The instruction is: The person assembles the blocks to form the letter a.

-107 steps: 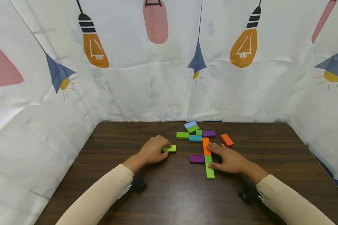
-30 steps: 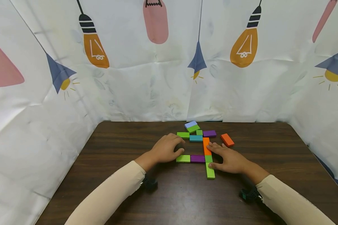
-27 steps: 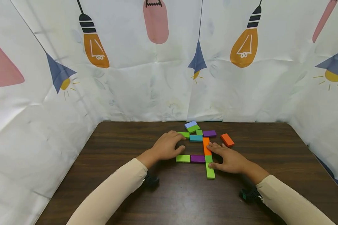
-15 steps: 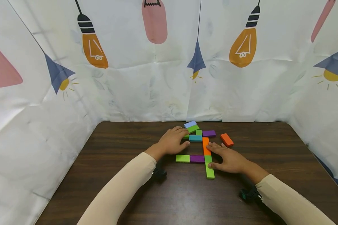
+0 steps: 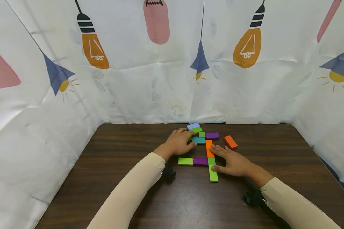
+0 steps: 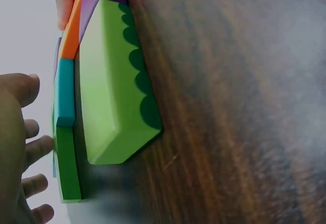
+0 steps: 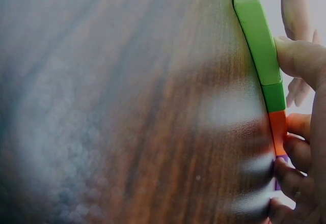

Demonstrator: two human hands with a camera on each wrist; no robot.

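Flat coloured blocks lie end to end on the table. My left hand (image 5: 179,141) is over a green block (image 6: 69,168), mostly hidden beneath it in the head view, its loosely spread fingers reaching toward the teal block (image 5: 199,140). Nothing is pinched between that thumb and fingers. My right hand (image 5: 232,161) rests on the upright column, fingertips at the orange block (image 5: 209,147) and thumb on the lower lime block (image 5: 213,175). A small green block (image 5: 211,161) joins these two. Leftward from it runs a purple block (image 5: 200,162), then another lime block (image 5: 185,161).
Behind the teal block lie a small green block (image 5: 202,135) and a second purple block (image 5: 212,136). Farther back, a lavender block (image 5: 193,126) sits against a tilted green one. A red-orange block (image 5: 230,142) lies apart at right. A patterned cloth (image 5: 160,95) backs the brown table (image 5: 183,203).
My left hand set the lime block at the left end of the purple one, let it go, then moved back and right over the farther green block. My right hand stays put.
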